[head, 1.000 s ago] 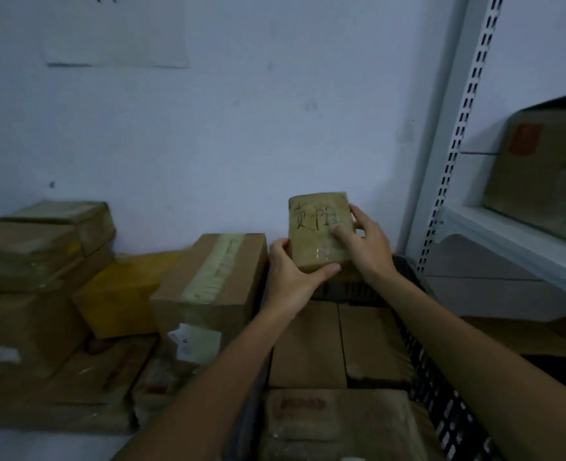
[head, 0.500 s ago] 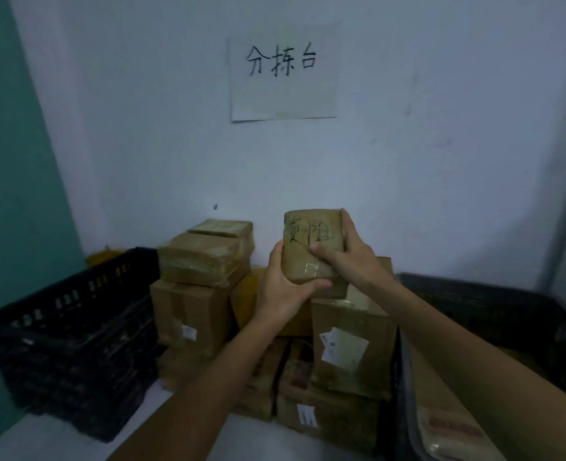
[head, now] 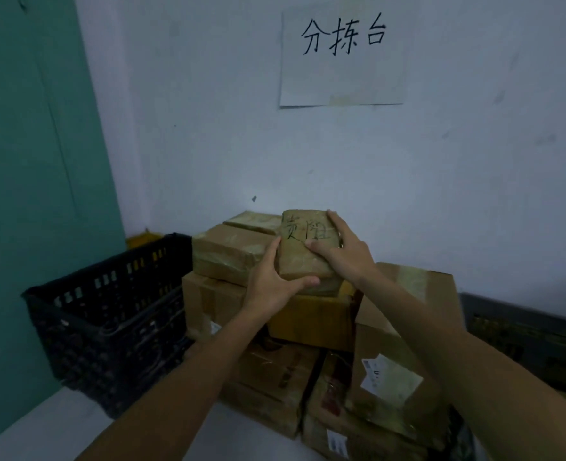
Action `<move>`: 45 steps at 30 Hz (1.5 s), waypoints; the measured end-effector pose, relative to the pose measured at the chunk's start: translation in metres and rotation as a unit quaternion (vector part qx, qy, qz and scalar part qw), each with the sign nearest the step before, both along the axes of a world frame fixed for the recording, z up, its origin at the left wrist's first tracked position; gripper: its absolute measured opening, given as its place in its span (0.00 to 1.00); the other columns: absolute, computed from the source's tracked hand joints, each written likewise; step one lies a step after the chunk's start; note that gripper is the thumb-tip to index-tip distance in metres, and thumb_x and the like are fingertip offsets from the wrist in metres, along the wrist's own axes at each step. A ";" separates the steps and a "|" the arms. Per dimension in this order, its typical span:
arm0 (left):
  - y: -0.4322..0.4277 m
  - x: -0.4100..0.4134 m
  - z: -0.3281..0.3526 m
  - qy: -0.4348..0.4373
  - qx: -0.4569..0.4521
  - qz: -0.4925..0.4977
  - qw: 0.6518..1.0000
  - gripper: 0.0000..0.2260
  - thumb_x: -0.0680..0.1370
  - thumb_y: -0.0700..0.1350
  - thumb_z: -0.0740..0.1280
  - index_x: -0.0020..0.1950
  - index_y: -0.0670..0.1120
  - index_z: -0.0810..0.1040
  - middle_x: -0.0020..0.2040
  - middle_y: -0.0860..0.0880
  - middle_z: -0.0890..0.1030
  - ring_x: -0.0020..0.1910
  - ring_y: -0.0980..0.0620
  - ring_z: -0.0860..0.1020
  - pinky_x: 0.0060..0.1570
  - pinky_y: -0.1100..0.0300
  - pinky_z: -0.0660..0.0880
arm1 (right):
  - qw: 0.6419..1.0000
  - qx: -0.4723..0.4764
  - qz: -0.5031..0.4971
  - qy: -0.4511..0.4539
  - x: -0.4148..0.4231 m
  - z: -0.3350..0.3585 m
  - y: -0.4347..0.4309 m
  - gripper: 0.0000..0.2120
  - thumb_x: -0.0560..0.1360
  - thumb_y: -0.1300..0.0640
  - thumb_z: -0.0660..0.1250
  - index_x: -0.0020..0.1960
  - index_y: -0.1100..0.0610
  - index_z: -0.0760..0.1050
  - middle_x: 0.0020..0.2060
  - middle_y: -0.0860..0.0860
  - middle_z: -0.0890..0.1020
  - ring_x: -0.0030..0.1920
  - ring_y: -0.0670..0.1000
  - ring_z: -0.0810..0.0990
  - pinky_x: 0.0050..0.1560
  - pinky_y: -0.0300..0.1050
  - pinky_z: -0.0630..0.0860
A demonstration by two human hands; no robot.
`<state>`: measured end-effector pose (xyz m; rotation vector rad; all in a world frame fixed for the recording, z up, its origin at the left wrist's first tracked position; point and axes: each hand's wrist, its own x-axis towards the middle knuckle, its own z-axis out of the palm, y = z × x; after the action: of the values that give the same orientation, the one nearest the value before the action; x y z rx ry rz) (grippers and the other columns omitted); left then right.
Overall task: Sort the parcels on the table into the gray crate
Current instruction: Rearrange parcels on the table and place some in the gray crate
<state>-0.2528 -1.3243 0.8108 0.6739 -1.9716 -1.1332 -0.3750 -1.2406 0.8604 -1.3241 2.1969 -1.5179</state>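
A small brown taped parcel (head: 303, 252) with black handwriting on its face is held up in both hands above the stack of parcels. My left hand (head: 273, 281) grips its lower left edge, thumb under the bottom. My right hand (head: 345, 249) holds its right side, fingers over the top corner. A gray crate (head: 521, 331) shows at the right edge, partly hidden by my right arm. A pile of brown cardboard parcels (head: 308, 361) sits on the white table (head: 42, 430) below my hands.
A dark slotted crate (head: 108, 314) stands at the left on the table. A paper sign (head: 341, 54) with handwritten characters hangs on the wall. A teal wall panel (head: 25, 161) is at the left. A yellow parcel (head: 311, 321) lies in the pile.
The view has swung left, away from the right crate and the shelf, toward the parcel pile and the dark left crate. Both hands keep hold of the same small parcel.
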 end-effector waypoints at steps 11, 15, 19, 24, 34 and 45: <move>-0.048 -0.050 -0.047 -0.025 0.025 -0.039 0.999 0.37 0.71 0.50 0.73 0.75 0.50 0.57 0.70 0.51 0.68 0.66 0.53 0.68 0.58 0.61 0.70 | 0.997 0.049 -0.044 -0.026 -0.059 -0.040 -0.048 0.35 0.75 0.46 0.66 0.77 0.48 0.54 0.70 0.54 0.68 0.68 0.56 0.68 0.63 0.44 0.67; -0.076 -0.055 -0.077 -0.134 -0.007 -0.081 0.988 0.31 0.74 0.53 0.68 0.74 0.49 0.60 0.71 0.50 0.67 0.69 0.49 0.67 0.64 0.50 0.70 | 0.990 0.091 -0.094 -0.049 -0.083 -0.062 -0.071 0.36 0.76 0.45 0.64 0.77 0.49 0.50 0.72 0.56 0.66 0.69 0.58 0.67 0.66 0.47 0.66; -0.101 -0.057 -0.112 -0.276 -0.058 -0.162 0.946 0.30 0.75 0.52 0.67 0.74 0.47 0.61 0.74 0.48 0.63 0.72 0.47 0.63 0.69 0.51 0.64 | 0.967 0.211 -0.077 -0.122 -0.103 -0.078 -0.088 0.47 0.71 0.42 0.69 0.77 0.47 0.40 0.72 0.57 0.62 0.69 0.61 0.67 0.68 0.55 0.67; -0.111 -0.059 -0.146 -0.296 -0.085 -0.215 0.927 0.29 0.77 0.46 0.65 0.75 0.51 0.58 0.77 0.50 0.42 0.74 0.49 0.58 0.69 0.57 0.64 | 0.964 0.226 -0.074 -0.122 -0.114 -0.086 -0.112 0.53 0.67 0.43 0.73 0.77 0.45 0.38 0.71 0.56 0.64 0.67 0.60 0.68 0.66 0.55 0.69; -0.147 -0.048 -0.161 -0.288 -0.073 -0.266 0.917 0.33 0.78 0.45 0.65 0.77 0.50 0.50 0.77 0.57 0.45 0.75 0.53 0.52 0.68 0.63 0.61 | 0.964 0.140 -0.187 -0.125 -0.090 -0.102 -0.197 0.51 0.65 0.44 0.75 0.77 0.49 0.46 0.68 0.56 0.69 0.67 0.61 0.69 0.67 0.56 0.67; -0.135 -0.055 -0.113 -0.232 -0.118 -0.255 0.931 0.29 0.77 0.46 0.65 0.75 0.53 0.57 0.71 0.48 0.68 0.69 0.51 0.67 0.64 0.57 0.69 | 0.973 0.098 -0.200 -0.057 -0.077 -0.091 -0.146 0.36 0.78 0.45 0.60 0.78 0.57 0.48 0.75 0.54 0.59 0.74 0.57 0.58 0.71 0.50 0.60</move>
<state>-0.3077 -1.4596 0.6979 0.3197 -2.7485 -1.0605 -0.4518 -1.3867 0.7697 -0.7478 2.5653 -1.4017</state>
